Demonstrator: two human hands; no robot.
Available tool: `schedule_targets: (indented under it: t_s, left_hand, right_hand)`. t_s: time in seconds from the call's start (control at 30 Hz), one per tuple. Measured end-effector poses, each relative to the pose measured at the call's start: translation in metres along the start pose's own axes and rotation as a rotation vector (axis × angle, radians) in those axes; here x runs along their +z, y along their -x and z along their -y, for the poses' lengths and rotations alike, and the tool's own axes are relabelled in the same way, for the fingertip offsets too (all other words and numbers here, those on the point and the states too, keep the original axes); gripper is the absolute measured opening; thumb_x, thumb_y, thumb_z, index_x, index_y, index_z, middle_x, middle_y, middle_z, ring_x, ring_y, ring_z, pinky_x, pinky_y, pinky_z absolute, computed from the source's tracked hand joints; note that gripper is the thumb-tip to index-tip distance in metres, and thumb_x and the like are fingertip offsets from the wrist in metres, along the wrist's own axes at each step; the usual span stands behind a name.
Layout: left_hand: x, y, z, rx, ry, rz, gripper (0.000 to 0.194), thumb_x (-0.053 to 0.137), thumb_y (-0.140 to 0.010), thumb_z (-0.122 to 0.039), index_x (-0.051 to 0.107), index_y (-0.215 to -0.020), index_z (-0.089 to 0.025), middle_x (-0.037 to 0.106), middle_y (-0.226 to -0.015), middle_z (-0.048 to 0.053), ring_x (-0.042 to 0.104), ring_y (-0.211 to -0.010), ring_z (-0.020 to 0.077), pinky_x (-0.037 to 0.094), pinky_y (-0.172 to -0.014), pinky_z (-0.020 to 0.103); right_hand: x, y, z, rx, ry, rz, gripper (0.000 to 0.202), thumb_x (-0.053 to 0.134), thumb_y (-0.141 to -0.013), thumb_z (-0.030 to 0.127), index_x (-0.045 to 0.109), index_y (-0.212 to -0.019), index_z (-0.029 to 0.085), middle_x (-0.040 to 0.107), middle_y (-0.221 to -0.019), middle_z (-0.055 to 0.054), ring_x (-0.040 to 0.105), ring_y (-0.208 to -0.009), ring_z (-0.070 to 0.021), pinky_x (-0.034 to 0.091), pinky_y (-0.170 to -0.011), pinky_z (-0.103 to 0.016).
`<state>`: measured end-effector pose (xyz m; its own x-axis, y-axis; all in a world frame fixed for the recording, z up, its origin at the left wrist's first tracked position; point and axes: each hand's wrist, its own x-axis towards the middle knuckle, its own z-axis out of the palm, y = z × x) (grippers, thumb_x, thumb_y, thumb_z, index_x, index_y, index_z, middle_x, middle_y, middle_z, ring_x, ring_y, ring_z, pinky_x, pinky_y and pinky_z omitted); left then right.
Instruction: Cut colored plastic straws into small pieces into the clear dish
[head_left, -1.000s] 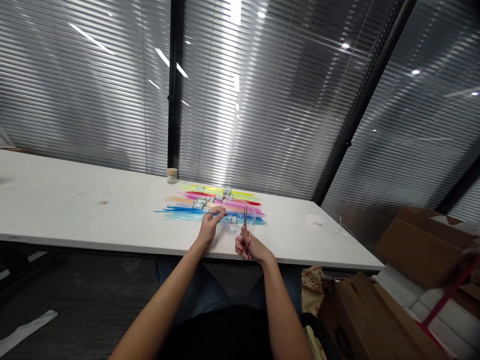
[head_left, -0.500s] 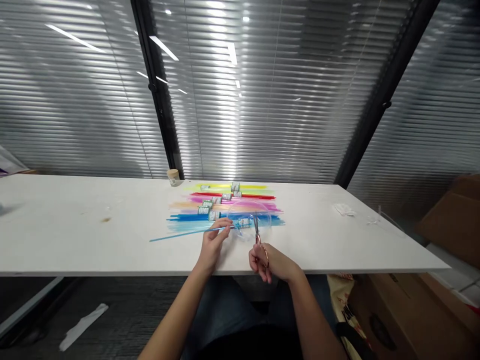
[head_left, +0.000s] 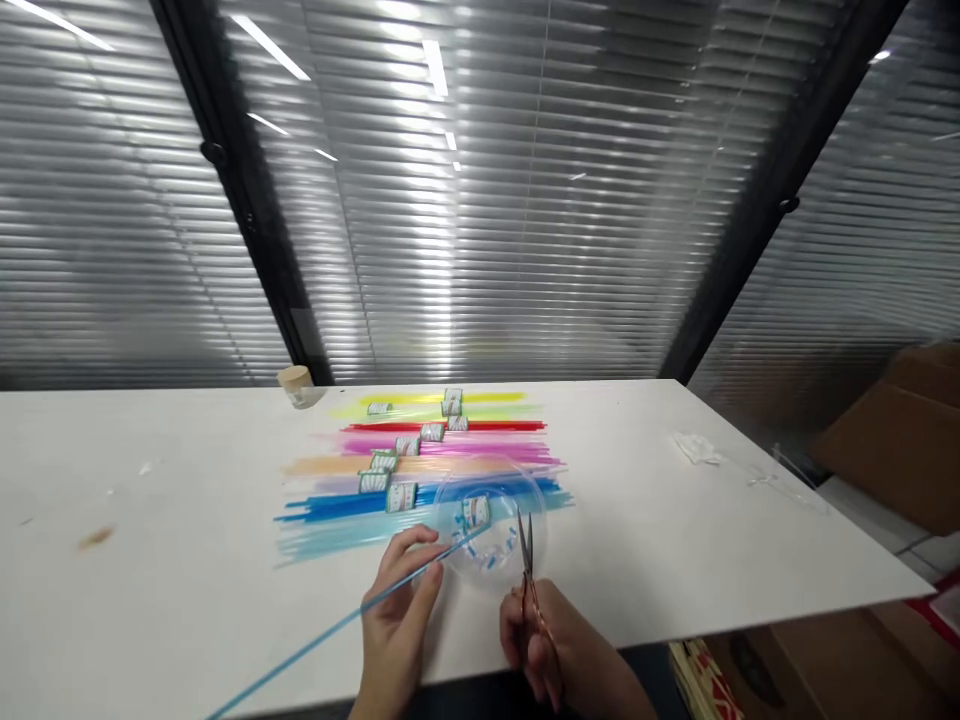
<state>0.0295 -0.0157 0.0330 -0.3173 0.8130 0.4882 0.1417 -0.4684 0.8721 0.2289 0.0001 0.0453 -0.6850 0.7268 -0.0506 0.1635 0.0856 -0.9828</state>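
Observation:
Between the thumb and fingers of my left hand (head_left: 401,605) a thin light-blue plastic straw (head_left: 322,637) is pinched. Its long end slants down to the left, and its short end reaches over a clear round bowl (head_left: 541,520). Small cut blue pieces (head_left: 491,562) lie in the bowl. My right hand (head_left: 544,640) is closed around the handles of scissors (head_left: 527,560). Their blades point up, slightly parted, beside the bowl's right side and apart from the straw.
Bundles of coloured straws with paper labels lie across the white table (head_left: 187,560), among them red straws (head_left: 495,427) and dark-blue straws (head_left: 322,507). A jar with a wooden lid (head_left: 296,385) stands at the back left. White crumpled material (head_left: 697,448) lies right. Cardboard boxes (head_left: 892,440) stand beyond the table.
The view has moved closer to the table and tilted. The scissors' blades have parted a little and the straw slants more steeply. Both hands keep their hold.

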Motion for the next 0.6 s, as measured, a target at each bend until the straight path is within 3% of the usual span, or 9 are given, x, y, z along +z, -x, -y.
schedule_targets:
  t_s: [0.13,0.3,0.37,0.47,0.6]
  left_hand:
    - [-0.003,0.002,0.001,-0.131,-0.061,-0.112,0.022,0.067,-0.08,-0.047,0.077,-0.083,-0.027,0.055,-0.118,0.008,0.053,-0.114,0.0294,0.051,-0.093,0.037]
    - [-0.014,0.002,0.017,-0.335,-0.104,0.038,0.024,0.072,-0.071,-0.052,0.079,-0.084,-0.033,0.051,-0.133,0.006,0.047,-0.126,0.0382,0.048,-0.101,0.046]
    - [-0.015,0.003,0.022,-0.361,-0.088,0.015,0.024,0.072,-0.071,-0.053,0.079,-0.084,-0.034,0.05,-0.136,0.005,0.042,-0.132,0.0394,0.04,-0.108,0.05]
    - [-0.009,0.004,0.022,-0.34,-0.039,-0.061,0.023,0.068,-0.075,-0.053,0.078,-0.085,-0.034,0.049,-0.14,0.002,0.037,-0.136,0.0376,0.027,-0.116,0.052]
    - [-0.001,0.003,0.017,-0.321,0.011,-0.137,0.019,0.066,-0.079,-0.048,0.077,-0.085,-0.034,0.049,-0.139,0.003,0.036,-0.137,0.0367,0.018,-0.117,0.056]
  right_hand:
    - [0.001,-0.007,0.001,0.032,0.04,-0.096,0.085,0.037,-0.053,0.101,0.047,-0.068,0.018,0.046,-0.057,0.002,0.038,-0.044,-0.0076,0.027,-0.042,-0.022]
    - [-0.003,-0.018,-0.007,0.112,0.014,-0.191,0.088,0.038,-0.043,0.104,0.048,-0.063,0.019,0.046,-0.061,-0.001,0.042,-0.056,-0.0133,0.03,-0.051,-0.026]
    - [-0.004,-0.023,-0.018,0.161,0.02,-0.078,0.08,0.051,-0.046,0.098,0.049,-0.057,0.019,0.045,-0.056,-0.001,0.041,-0.054,-0.0137,0.029,-0.049,-0.026]
    - [-0.004,-0.032,-0.034,0.255,0.002,0.006,0.061,0.072,-0.052,0.076,0.048,-0.053,0.02,0.044,-0.051,0.002,0.039,-0.049,-0.012,0.028,-0.045,-0.025]
    - [-0.001,-0.042,-0.042,0.399,0.042,0.116,0.049,0.071,-0.068,0.061,0.051,-0.049,0.02,0.043,-0.044,0.001,0.041,-0.045,-0.0136,0.027,-0.043,-0.025]
